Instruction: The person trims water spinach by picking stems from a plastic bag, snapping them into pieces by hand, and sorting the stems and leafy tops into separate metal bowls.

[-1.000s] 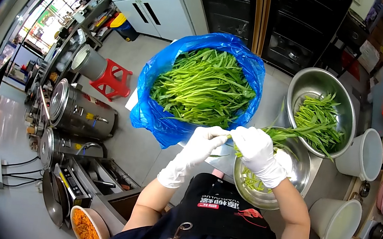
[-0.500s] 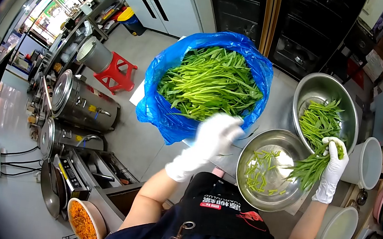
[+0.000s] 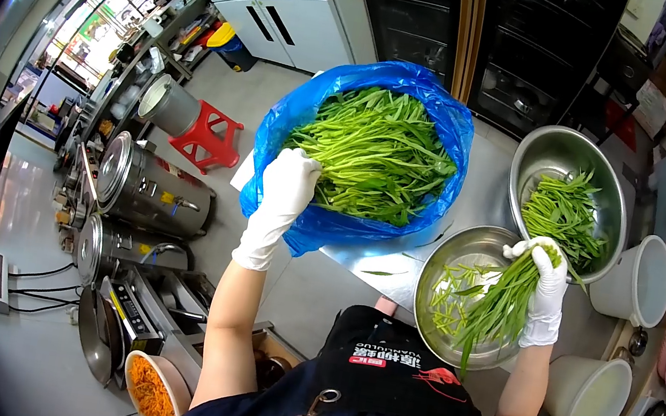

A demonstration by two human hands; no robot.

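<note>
A heap of water spinach (image 3: 380, 150) fills a blue plastic bag (image 3: 279, 109). At the heap's left edge, my white-gloved left hand (image 3: 288, 188) has its fingers closed at the stem ends. My right hand (image 3: 545, 300), gloved too, grips a bunch of water spinach (image 3: 505, 298), leaves hanging down over the near steel basin (image 3: 452, 247). Short cut stems (image 3: 448, 303) lie in that basin. Behind it, a second steel basin (image 3: 549, 146) contains more water spinach (image 3: 560, 212).
The bag and near basin rest on a metal table (image 3: 383, 276). White buckets (image 3: 641, 280) stand at the right. Steel pots (image 3: 156, 182), a red stool (image 3: 210, 138) and a tub of orange shreds (image 3: 155, 392) are on the left.
My left hand has moved left, from the bag's front edge to the stem ends. My right hand has shifted left with its bunch, now further over the near basin.
</note>
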